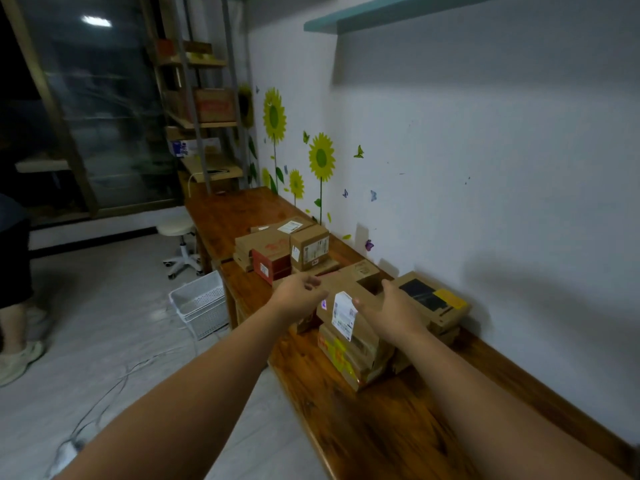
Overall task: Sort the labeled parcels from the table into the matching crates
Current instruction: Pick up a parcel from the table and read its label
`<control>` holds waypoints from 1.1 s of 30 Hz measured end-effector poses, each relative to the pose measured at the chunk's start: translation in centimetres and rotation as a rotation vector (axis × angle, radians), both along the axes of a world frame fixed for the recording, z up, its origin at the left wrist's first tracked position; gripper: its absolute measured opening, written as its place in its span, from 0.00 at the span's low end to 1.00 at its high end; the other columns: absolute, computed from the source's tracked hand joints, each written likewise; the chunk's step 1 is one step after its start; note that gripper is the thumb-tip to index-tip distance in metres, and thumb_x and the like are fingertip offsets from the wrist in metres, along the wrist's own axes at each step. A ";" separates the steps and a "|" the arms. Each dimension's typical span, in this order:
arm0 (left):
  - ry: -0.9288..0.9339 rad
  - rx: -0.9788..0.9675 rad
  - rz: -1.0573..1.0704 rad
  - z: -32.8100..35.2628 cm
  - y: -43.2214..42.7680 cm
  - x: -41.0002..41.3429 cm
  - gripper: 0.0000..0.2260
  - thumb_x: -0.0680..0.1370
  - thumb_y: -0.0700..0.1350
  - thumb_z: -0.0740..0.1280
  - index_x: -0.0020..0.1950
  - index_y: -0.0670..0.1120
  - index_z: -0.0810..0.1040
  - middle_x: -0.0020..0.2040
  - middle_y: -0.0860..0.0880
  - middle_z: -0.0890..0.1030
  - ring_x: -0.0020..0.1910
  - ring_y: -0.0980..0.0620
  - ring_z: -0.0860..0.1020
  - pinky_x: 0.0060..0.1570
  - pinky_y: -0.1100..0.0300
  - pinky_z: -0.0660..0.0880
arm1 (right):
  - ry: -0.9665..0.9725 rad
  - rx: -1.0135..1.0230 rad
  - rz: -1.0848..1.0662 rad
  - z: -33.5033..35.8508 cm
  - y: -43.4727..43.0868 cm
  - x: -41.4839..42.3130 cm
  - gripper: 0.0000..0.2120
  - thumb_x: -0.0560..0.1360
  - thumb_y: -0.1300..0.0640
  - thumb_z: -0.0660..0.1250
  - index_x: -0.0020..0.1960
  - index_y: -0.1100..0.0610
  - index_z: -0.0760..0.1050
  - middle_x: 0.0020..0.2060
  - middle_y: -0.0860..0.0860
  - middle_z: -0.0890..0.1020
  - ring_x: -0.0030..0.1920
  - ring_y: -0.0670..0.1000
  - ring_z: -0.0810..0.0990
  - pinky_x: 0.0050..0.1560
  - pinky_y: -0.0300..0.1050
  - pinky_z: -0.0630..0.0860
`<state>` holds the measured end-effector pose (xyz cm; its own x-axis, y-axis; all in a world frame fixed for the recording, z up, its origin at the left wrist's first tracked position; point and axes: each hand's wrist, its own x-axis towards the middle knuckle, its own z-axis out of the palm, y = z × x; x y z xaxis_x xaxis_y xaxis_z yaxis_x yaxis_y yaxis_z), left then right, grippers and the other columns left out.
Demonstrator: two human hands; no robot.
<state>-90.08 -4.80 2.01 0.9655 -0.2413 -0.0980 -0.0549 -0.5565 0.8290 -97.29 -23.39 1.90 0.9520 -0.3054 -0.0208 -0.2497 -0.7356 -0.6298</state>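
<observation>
Flanking the labeled parcel (363, 331) atop the near stack (341, 358), left hand (299, 296) and right hand (393, 313) hover, fingers released, grasping nothing.

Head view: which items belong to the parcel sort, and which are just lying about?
Job:
white-labeled parcel
near stack under it
far parcel pile
white crate on the floor
table

Lying about:
stool
shelving rack
sunflower stickers
wall shelf

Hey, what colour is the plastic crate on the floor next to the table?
The crate is white, clearest in the head view.
</observation>
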 end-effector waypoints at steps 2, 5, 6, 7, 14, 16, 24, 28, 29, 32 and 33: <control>0.022 -0.016 -0.013 -0.5 0.1 2.6 0.16 0.79 0.53 0.70 0.66 0.50 0.77 0.59 0.49 0.80 0.55 0.51 0.79 0.58 0.49 0.81 | 0.018 -0.007 -0.044 -0.2 0.0 2.0 0.42 0.79 0.35 0.66 0.83 0.56 0.55 0.80 0.56 0.65 0.77 0.60 0.67 0.70 0.57 0.72; 0.052 -0.054 -0.053 -1.7 0.5 7.6 0.16 0.80 0.51 0.70 0.67 0.49 0.77 0.58 0.49 0.80 0.54 0.51 0.79 0.55 0.53 0.80 | 0.032 -0.001 -0.092 -1.9 -0.1 5.8 0.42 0.74 0.30 0.68 0.80 0.52 0.63 0.75 0.54 0.73 0.72 0.58 0.74 0.66 0.59 0.77; 0.066 -0.072 -0.064 -2.2 0.5 9.4 0.17 0.80 0.50 0.70 0.67 0.49 0.77 0.58 0.49 0.80 0.54 0.51 0.79 0.53 0.55 0.79 | 0.044 -0.002 -0.115 -2.4 0.0 7.0 0.43 0.73 0.29 0.68 0.79 0.51 0.64 0.74 0.53 0.74 0.71 0.58 0.75 0.65 0.60 0.78; 0.086 -0.088 -0.075 -2.7 0.5 11.1 0.17 0.80 0.50 0.70 0.68 0.48 0.77 0.58 0.49 0.80 0.55 0.51 0.79 0.52 0.55 0.78 | 0.055 -0.005 -0.144 -3.0 0.1 8.0 0.43 0.72 0.28 0.68 0.79 0.51 0.64 0.74 0.53 0.74 0.70 0.58 0.76 0.65 0.60 0.78; 0.205 -0.075 -0.219 -5.4 -0.8 17.9 0.18 0.81 0.48 0.69 0.70 0.46 0.74 0.60 0.46 0.79 0.53 0.49 0.76 0.55 0.54 0.76 | 0.177 -0.072 -0.315 -5.6 0.8 11.2 0.46 0.70 0.30 0.72 0.80 0.50 0.62 0.77 0.52 0.69 0.73 0.56 0.71 0.69 0.61 0.74; 0.241 -0.084 -0.265 -6.4 -1.6 18.9 0.21 0.81 0.47 0.69 0.73 0.45 0.72 0.57 0.46 0.78 0.47 0.52 0.76 0.54 0.54 0.74 | 0.237 -0.117 -0.325 -6.6 0.4 11.8 0.49 0.68 0.28 0.71 0.81 0.48 0.59 0.78 0.52 0.68 0.75 0.57 0.69 0.71 0.62 0.71; 0.348 -0.066 -0.388 -8.9 -4.7 21.3 0.29 0.79 0.41 0.70 0.78 0.43 0.65 0.76 0.44 0.70 0.73 0.44 0.70 0.63 0.53 0.72 | 0.441 -0.261 -0.222 -8.3 -1.7 14.6 0.59 0.66 0.27 0.73 0.84 0.45 0.45 0.83 0.53 0.54 0.82 0.59 0.53 0.79 0.69 0.49; 0.360 -0.040 -0.381 -9.9 -5.8 22.2 0.31 0.79 0.49 0.71 0.80 0.47 0.64 0.75 0.43 0.71 0.71 0.43 0.72 0.67 0.50 0.74 | 0.485 -0.259 -0.136 -8.4 -2.0 16.6 0.59 0.66 0.32 0.76 0.84 0.44 0.42 0.84 0.53 0.51 0.82 0.60 0.50 0.79 0.71 0.45; 0.358 -0.037 -0.377 -10.4 -6.1 22.6 0.32 0.78 0.54 0.71 0.79 0.49 0.65 0.74 0.43 0.73 0.68 0.43 0.75 0.67 0.47 0.75 | 0.497 -0.245 -0.106 -8.4 -1.9 17.0 0.60 0.66 0.33 0.76 0.84 0.44 0.41 0.84 0.53 0.50 0.82 0.60 0.49 0.79 0.71 0.44; 0.372 -0.043 -0.368 -11.8 -7.3 24.0 0.33 0.77 0.61 0.70 0.78 0.50 0.66 0.70 0.43 0.76 0.62 0.43 0.79 0.62 0.44 0.79 | 0.540 -0.191 -0.019 -8.9 -2.4 18.4 0.61 0.67 0.34 0.77 0.84 0.43 0.38 0.83 0.54 0.51 0.81 0.61 0.53 0.78 0.69 0.47; 0.381 -0.046 -0.364 -11.9 -7.6 24.2 0.32 0.77 0.61 0.69 0.77 0.50 0.67 0.68 0.43 0.77 0.60 0.43 0.80 0.61 0.44 0.80 | 0.546 -0.180 0.000 -9.1 -2.6 18.7 0.61 0.67 0.35 0.77 0.84 0.44 0.38 0.83 0.54 0.54 0.80 0.61 0.55 0.77 0.68 0.50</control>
<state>-65.90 -12.37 -9.89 0.7166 -0.5663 -0.4072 0.0725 -0.5201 0.8510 -78.57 -25.96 -7.20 0.8181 -0.3494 -0.4569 -0.5033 -0.8192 -0.2748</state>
